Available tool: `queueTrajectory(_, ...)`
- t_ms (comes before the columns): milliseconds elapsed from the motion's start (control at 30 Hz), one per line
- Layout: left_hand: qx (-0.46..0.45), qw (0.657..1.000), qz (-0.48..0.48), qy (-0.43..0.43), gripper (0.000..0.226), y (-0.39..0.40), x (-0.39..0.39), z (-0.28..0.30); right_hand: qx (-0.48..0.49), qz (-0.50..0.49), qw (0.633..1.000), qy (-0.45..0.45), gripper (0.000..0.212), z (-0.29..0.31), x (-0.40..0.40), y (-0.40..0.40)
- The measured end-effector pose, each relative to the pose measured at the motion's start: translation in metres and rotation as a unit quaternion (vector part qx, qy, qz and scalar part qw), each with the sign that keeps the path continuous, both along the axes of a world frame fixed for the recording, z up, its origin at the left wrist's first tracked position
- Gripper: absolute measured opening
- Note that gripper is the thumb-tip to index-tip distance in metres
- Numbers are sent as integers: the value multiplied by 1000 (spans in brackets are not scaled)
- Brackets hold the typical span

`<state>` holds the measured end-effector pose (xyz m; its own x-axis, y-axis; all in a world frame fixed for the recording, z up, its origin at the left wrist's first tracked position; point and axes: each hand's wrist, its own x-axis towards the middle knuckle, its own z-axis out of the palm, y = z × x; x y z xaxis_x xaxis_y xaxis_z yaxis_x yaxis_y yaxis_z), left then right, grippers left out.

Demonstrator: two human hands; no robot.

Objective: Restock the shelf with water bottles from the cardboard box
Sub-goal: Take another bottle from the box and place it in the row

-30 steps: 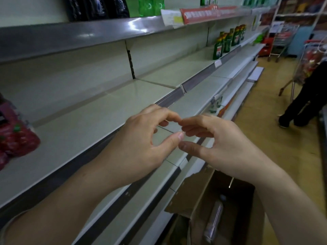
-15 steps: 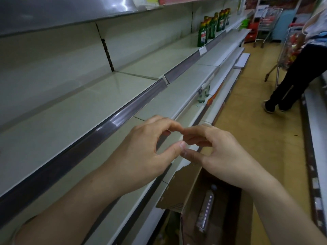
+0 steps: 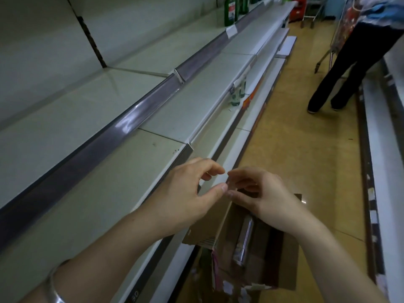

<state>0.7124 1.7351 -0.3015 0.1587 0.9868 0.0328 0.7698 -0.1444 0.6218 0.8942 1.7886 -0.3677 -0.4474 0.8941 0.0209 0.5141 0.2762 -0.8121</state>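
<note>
Two hands [image 3: 227, 189], fingers curled, empty, above one cardboard box [image 3: 282, 259] with one water bottle [image 3: 244, 241].

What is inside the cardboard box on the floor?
Inside the cardboard box one clear water bottle lies on its side. The right hand and forearm cover the box's upper part, and the rest is dark, so further bottles cannot be confirmed.

A water bottle [image 3: 243, 241] lies in the cardboard box [image 3: 286, 265], right of the shelf [image 3: 98, 193].
</note>
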Motion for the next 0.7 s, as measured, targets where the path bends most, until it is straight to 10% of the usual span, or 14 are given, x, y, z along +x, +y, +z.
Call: queueTrajectory(700,-137,990,-18,8,29,36,35,-98,-131,-62,988,-49,46,-102,36,9)
